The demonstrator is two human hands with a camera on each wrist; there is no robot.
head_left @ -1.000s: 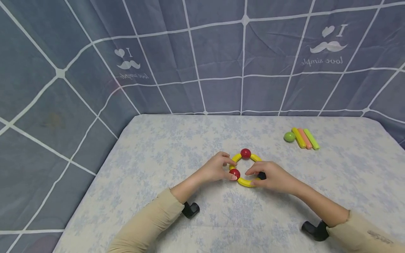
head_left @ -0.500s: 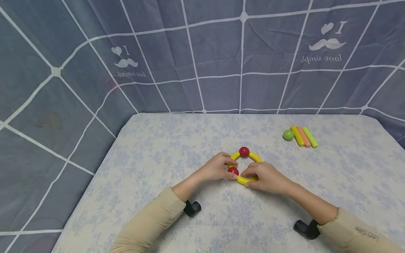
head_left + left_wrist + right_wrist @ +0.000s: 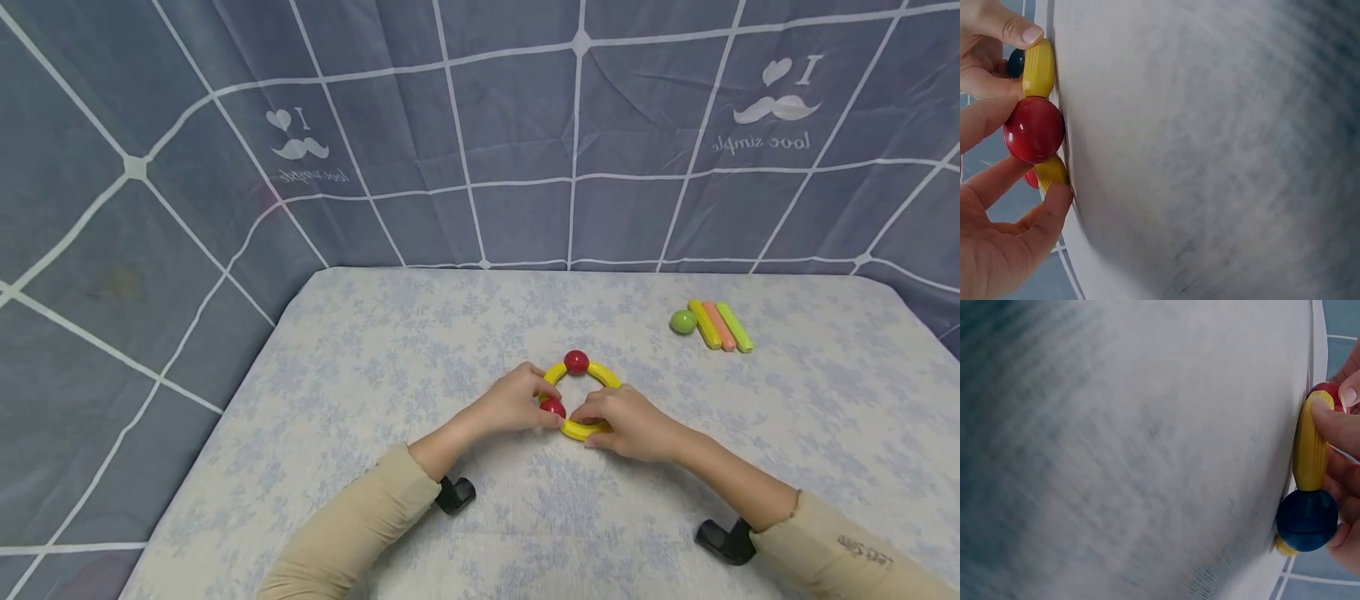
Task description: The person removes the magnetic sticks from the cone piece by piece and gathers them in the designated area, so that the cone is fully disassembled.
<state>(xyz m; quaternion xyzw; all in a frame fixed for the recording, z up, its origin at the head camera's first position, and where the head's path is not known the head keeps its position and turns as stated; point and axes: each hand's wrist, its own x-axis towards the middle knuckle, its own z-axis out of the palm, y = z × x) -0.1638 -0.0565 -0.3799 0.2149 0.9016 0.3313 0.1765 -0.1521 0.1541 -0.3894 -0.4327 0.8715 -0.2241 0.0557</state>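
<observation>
On the cloth, curved yellow rods and balls form a ring. My left hand [image 3: 517, 402] holds the ring's left side, thumb and fingers around a red ball [image 3: 1034, 130] and a fingertip on the yellow rod [image 3: 1052, 170] beyond it. With thumb and fingers, my right hand [image 3: 636, 423] pinches the front yellow rod [image 3: 1311, 447], whose end meets that red ball. At this rod's other end sits a dark blue ball [image 3: 1307, 520], hidden behind the right hand in the head view. Another red ball [image 3: 577, 362] joins two yellow rods at the ring's far side.
Back right on the table [image 3: 420, 325] lie a green ball [image 3: 683, 322], a yellow rod [image 3: 704, 324], an orange rod [image 3: 719, 326] and a lime rod [image 3: 734, 327], side by side. A grey-blue checked curtain [image 3: 517, 150] hangs behind the table.
My right hand has moved left along the front yellow rod and closed its fingers on it, covering the dark blue ball. My left hand stays at the red ball.
</observation>
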